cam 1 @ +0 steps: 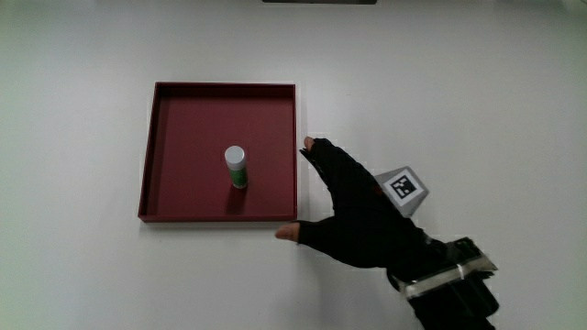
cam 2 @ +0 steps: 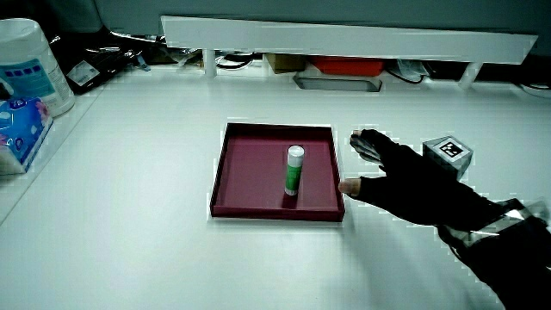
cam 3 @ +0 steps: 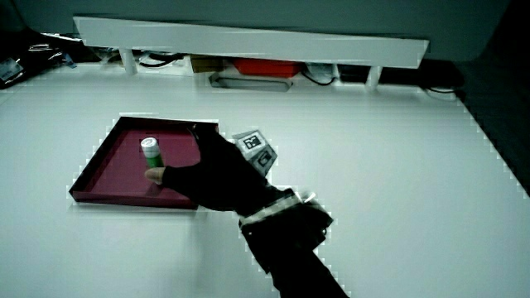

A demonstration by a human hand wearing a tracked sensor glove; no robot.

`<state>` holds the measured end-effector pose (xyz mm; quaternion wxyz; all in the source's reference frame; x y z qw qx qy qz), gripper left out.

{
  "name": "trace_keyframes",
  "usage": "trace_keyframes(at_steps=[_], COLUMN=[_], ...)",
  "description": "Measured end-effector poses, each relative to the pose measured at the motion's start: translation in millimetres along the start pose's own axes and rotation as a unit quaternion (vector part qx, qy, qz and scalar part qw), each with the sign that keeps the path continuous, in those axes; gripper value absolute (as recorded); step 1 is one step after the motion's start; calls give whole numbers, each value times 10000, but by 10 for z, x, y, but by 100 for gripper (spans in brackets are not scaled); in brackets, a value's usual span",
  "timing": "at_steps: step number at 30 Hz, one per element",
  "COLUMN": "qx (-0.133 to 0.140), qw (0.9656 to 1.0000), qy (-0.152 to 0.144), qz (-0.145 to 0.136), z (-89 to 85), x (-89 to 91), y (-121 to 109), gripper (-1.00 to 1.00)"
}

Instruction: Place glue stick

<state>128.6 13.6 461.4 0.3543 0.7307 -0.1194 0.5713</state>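
Note:
A green glue stick point(cam 1: 237, 168) with a white cap stands upright near the middle of a dark red square tray point(cam 1: 183, 119). It shows in both side views too, glue stick point(cam 2: 294, 170) and glue stick point(cam 3: 151, 154), in the tray point(cam 2: 250, 155) point(cam 3: 108, 170). The hand point(cam 1: 353, 211) rests just outside the tray's edge, beside it and slightly nearer to the person than the stick. Its fingers are spread and hold nothing. The hand point(cam 2: 405, 181) point(cam 3: 211, 178) carries a small patterned cube point(cam 1: 404, 188) on its back.
A low white partition point(cam 2: 344, 39) runs along the table's farther edge, with cables and a small tray under it. A white canister point(cam 2: 30, 65) and a blue packet point(cam 2: 17, 129) stand at the table's edge in a side view.

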Motion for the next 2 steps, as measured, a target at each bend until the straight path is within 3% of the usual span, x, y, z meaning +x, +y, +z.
trace_keyframes(at_steps=[1,2], qx=[-61,-151], qw=[9999,9998], qy=[-7,-104], qz=[-95,15], z=[30,65], x=[-34,-36], y=[-44,-70], gripper=[-100,-100])
